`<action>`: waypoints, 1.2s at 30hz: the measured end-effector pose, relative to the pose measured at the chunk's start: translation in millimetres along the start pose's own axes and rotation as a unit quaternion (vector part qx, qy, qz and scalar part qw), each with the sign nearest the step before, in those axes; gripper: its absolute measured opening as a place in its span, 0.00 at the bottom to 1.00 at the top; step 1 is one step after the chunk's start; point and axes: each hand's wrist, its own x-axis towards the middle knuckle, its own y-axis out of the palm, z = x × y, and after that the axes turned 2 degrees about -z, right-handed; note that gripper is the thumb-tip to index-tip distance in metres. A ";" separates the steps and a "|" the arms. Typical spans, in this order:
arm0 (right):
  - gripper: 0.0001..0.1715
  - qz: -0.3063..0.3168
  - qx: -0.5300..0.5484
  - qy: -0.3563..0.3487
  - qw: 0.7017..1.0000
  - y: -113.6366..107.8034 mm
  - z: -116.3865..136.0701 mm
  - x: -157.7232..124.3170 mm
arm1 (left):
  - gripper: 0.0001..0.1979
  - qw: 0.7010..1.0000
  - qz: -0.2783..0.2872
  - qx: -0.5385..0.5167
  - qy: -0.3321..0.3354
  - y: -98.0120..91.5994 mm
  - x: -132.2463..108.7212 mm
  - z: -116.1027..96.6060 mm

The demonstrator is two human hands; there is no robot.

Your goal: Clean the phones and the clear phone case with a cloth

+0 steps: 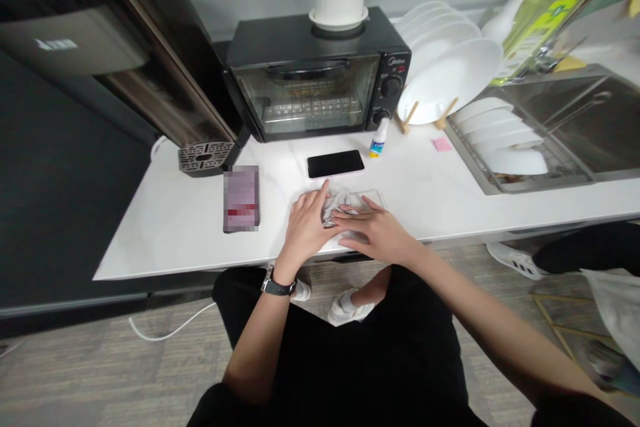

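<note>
My left hand (309, 221) lies at the left side of a crumpled light-grey cloth (336, 203), with its fingers stretched out and its thumb towards the right hand. My right hand (379, 233) reaches over the cloth from the right, fingers spread and flat on it. Part of a clear flat item, perhaps a phone case (380, 196), shows beyond the right hand; the hands and cloth hide the rest. Just behind the cloth, a black phone (336, 164) lies face up. A small white bottle with a blue and yellow label (379, 140) stands to its right.
At the left lies a device with a blurred screen (241, 199), near a tall drink dispenser (205, 155). A toaster oven (320, 47) stands at the back. White plates (450, 77), a pink sticky note (442, 144) and a sink rack (545, 183) are on the right.
</note>
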 end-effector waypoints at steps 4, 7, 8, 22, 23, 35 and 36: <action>0.21 0.001 0.000 -0.019 1.000 5.6 -3.2 21.6 | 0.36 1.000 0.012 0.015 -0.006 -3.5 0.0 -0.6; 0.21 -0.003 -0.016 0.001 1.000 -2.2 -17.7 13.8 | 0.37 1.000 0.006 0.019 -0.003 -3.1 0.0 -1.6; 0.21 -0.004 -0.022 0.012 1.000 -6.6 -23.4 6.7 | 0.37 1.000 0.003 0.021 -0.005 -2.3 0.1 -2.0; 0.25 0.014 -0.018 -0.038 0.999 1.6 -11.5 9.4 | 0.34 0.999 0.022 0.048 -0.007 -5.5 1.4 -12.1; 0.24 0.010 -0.018 -0.041 0.999 3.2 -11.9 14.5 | 0.35 0.999 0.023 0.049 -0.006 -5.7 1.0 -11.8; 0.23 0.029 -0.048 0.049 0.997 -24.4 -22.9 -33.9 | 0.38 1.000 0.013 0.020 -0.001 -2.6 -0.4 -3.6; 0.23 0.031 -0.039 0.036 0.998 -20.6 -19.2 -29.3 | 0.38 1.000 0.009 0.021 0.001 -2.3 -0.6 -3.4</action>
